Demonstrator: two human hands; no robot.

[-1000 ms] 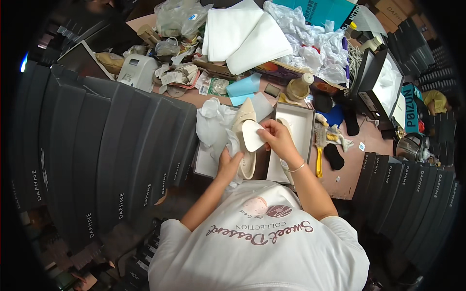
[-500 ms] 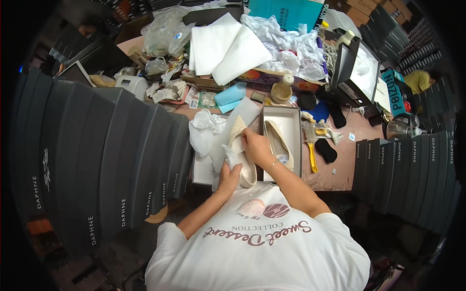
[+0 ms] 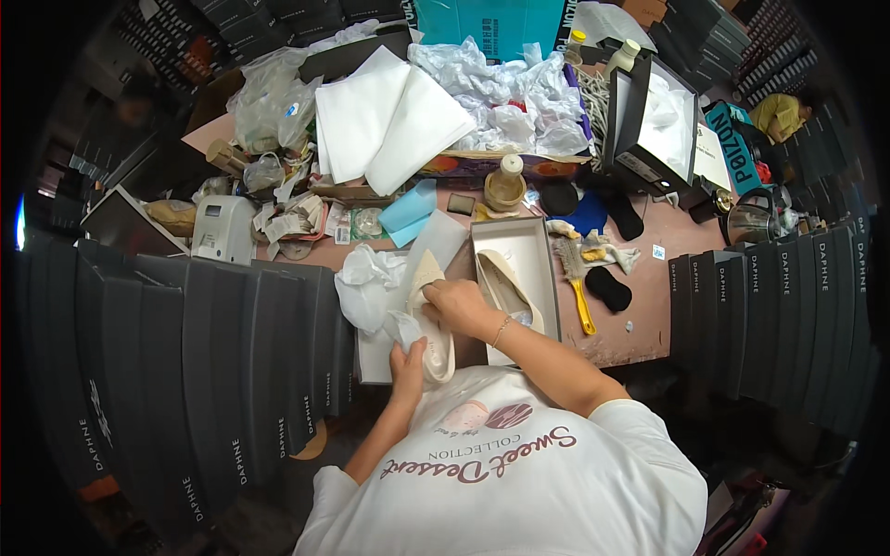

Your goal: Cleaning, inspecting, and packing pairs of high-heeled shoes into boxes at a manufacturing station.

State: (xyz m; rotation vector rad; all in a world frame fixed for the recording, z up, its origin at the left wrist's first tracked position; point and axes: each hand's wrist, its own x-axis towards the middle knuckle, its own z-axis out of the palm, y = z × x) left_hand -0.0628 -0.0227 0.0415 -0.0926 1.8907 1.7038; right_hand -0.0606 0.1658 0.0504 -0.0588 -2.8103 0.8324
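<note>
A cream flat shoe (image 3: 439,354) points its toe away from me over white tissue paper (image 3: 362,289). My left hand (image 3: 408,367) grips its left side near the heel, with a crumpled piece of tissue at the fingertips. Bent over the shoe's opening just behind the toe, my right hand (image 3: 459,308) has its fingers closed; what they hold, if anything, is hidden. The matching cream shoe (image 3: 491,271) lies in an open shoebox (image 3: 554,310) to the right, clear wrapping inside it. Part of a white box lid or tray (image 3: 375,360) shows beneath the tissue.
Stacks of dark shoeboxes rise at the left (image 3: 218,361) and right (image 3: 788,315). A yellow-handled brush (image 3: 581,301) and black pads (image 3: 607,289) lie right of the open box. Behind are white sheets (image 3: 362,111), a bottle (image 3: 506,181) and a carton of crumpled tissue (image 3: 445,165).
The view has shifted, so the table appears further left. My right hand's fingers have curled in closer to the shoe's opening. My left hand keeps its grip.
</note>
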